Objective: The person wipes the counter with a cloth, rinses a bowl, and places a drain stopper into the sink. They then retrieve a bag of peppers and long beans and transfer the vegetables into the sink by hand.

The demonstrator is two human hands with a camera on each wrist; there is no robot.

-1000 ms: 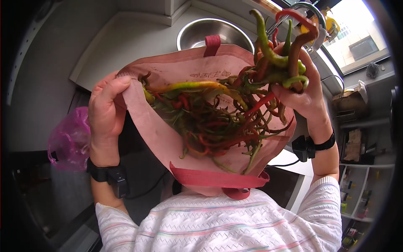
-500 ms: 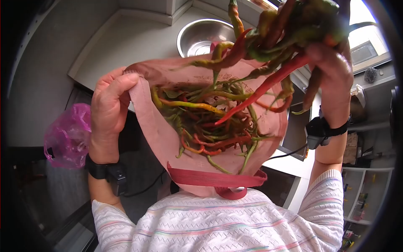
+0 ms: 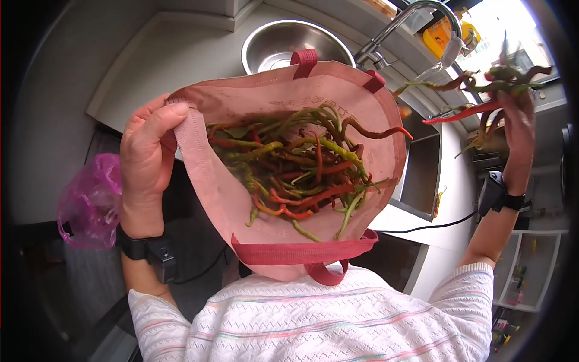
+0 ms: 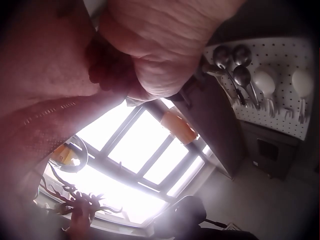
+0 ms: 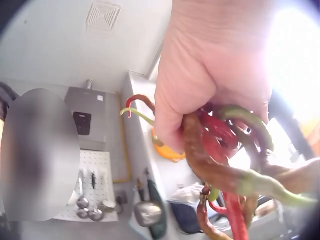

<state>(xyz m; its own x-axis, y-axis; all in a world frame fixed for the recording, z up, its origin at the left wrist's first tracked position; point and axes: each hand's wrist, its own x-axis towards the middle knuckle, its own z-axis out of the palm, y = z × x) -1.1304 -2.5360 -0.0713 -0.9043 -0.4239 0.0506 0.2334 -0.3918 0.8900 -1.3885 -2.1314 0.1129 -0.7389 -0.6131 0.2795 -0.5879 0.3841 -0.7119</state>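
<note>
My left hand (image 3: 145,151) pinches the left rim of a pink cloth bag (image 3: 211,181) between thumb and fingers, and its mouth gapes toward me. Inside lies a tangled heap of long red and green chili peppers (image 3: 307,175). Out to the right, beyond the bag, my right hand (image 3: 520,130) is raised and grips a bunch of the same chili peppers (image 5: 215,165). Their curled ends stick out past the fingers on several sides. In the left wrist view, the palm and wrist cover much of the frame.
A steel bowl (image 3: 250,51) stands on the counter behind the bag. To the right are a sink (image 3: 422,172) and a faucet (image 3: 392,27). A pink plastic bag (image 3: 90,205) hangs at the left. A black cable (image 3: 431,228) runs to the right wrist camera.
My right hand has carried its bunch of chili peppers up from the bag's right side and away to the far right. The left hand keeps its hold on the rim, shifting slightly left.
</note>
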